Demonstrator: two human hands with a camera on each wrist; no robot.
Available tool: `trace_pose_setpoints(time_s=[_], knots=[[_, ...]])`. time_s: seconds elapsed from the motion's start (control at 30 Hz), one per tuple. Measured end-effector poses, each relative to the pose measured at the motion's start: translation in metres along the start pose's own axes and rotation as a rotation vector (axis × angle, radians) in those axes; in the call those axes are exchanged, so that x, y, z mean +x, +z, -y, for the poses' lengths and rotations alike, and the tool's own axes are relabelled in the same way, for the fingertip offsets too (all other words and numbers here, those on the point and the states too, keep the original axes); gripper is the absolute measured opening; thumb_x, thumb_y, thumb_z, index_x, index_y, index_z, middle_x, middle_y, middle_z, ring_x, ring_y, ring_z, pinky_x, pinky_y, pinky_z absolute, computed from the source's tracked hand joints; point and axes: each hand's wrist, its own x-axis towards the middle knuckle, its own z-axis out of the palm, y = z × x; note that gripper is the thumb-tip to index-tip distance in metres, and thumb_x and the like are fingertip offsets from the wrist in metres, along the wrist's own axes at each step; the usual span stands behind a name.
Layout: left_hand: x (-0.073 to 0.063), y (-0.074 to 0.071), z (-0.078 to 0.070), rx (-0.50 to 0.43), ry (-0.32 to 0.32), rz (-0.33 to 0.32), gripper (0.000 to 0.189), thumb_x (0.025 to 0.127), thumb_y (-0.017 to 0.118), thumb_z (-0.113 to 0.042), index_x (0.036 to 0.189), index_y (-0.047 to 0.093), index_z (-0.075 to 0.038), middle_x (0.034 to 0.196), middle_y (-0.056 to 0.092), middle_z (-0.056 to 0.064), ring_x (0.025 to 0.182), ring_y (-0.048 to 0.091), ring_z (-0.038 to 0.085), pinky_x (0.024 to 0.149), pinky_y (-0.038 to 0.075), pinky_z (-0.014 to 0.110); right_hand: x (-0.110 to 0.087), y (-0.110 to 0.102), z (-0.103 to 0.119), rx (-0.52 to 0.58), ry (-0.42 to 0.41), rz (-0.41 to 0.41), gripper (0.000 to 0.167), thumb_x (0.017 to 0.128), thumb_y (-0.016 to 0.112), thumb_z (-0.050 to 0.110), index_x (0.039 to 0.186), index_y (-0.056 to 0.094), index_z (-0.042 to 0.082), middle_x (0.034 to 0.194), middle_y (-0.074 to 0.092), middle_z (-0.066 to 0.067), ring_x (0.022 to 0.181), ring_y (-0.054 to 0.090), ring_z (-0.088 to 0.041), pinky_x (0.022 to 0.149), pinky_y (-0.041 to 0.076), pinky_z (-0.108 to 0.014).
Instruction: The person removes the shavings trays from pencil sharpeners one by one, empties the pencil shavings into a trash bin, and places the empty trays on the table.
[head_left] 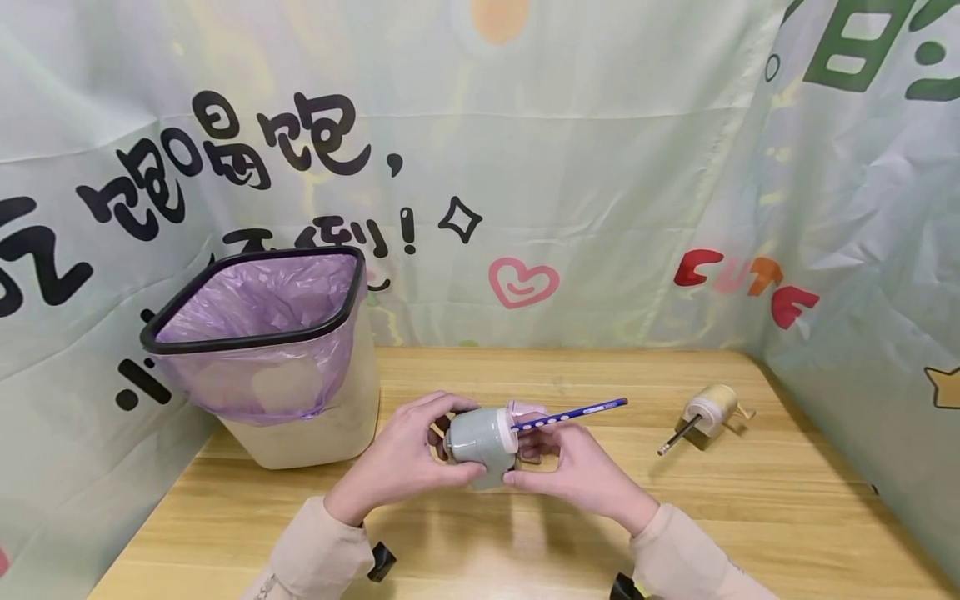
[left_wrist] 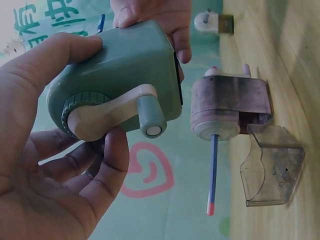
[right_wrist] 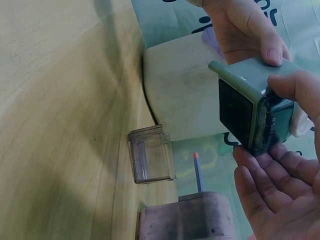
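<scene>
Both hands hold a green crank pencil sharpener, tilted on its side over the table. My left hand grips its crank end, thumb on top and fingers curled beneath, around the crank handle. My right hand has its thumb on the body and its fingers under the edge of the dark square underside. A blue pencil sticks out to the right from its white front. Behind it stands a pinkish pencil sharpener with another blue pencil in it. A clear shavings drawer lies beside that one.
A bin with a purple liner and black rim stands at the left on the wooden table. At the right sits a cream sharpener holding a dark pencil. Printed cloth hangs around the table.
</scene>
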Motion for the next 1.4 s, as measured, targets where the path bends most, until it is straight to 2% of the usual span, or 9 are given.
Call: trace_pose_setpoints(time_s=[0.37,0.8,1.23,1.4], knots=[[0.0005,-0.0031,0.0014,-0.031,-0.015,0.022,0.057,0.078,0.096,-0.034,0.129,0.073,-0.026,0.110,0.073,-0.010,0.086,0.065,0.008,0.069,0.063,0.031,0.0002,-0.0016,0.0021,-0.026,0.007,0.002,0.050,0.089,0.089,0.033,0.125,0.072,0.002,0.116,0.078,-0.007,0.105,0.073,-0.012,0.098,0.063,-0.040],[0.0006,-0.0044,0.0033,-0.036,-0.013,0.032,0.059,0.076,0.098,-0.035,0.129,0.073,-0.025,0.112,0.074,-0.010,0.086,0.065,0.008,0.069,0.062,0.026,0.0004,-0.0016,0.0017,-0.020,0.001,0.010,0.050,0.088,0.090,0.034,0.123,0.075,0.003,0.118,0.080,-0.008,0.108,0.076,-0.017,0.098,0.063,-0.039],[0.0006,-0.0056,0.0046,-0.038,-0.012,0.050,0.059,0.077,0.097,-0.036,0.129,0.073,-0.024,0.112,0.074,-0.009,0.087,0.065,0.008,0.070,0.062,0.026,0.0018,0.0020,-0.0020,-0.010,-0.005,0.003,0.051,0.086,0.091,0.035,0.127,0.074,0.009,0.120,0.079,-0.005,0.107,0.077,-0.013,0.099,0.063,-0.048],[-0.0001,-0.0050,0.0036,-0.027,-0.013,0.050,0.060,0.076,0.097,-0.036,0.129,0.073,-0.023,0.111,0.074,-0.008,0.086,0.065,0.007,0.069,0.062,0.026,0.0002,0.0024,-0.0022,-0.040,-0.002,-0.003,0.052,0.086,0.091,0.037,0.127,0.074,0.010,0.118,0.080,-0.003,0.105,0.077,-0.012,0.099,0.062,-0.050]])
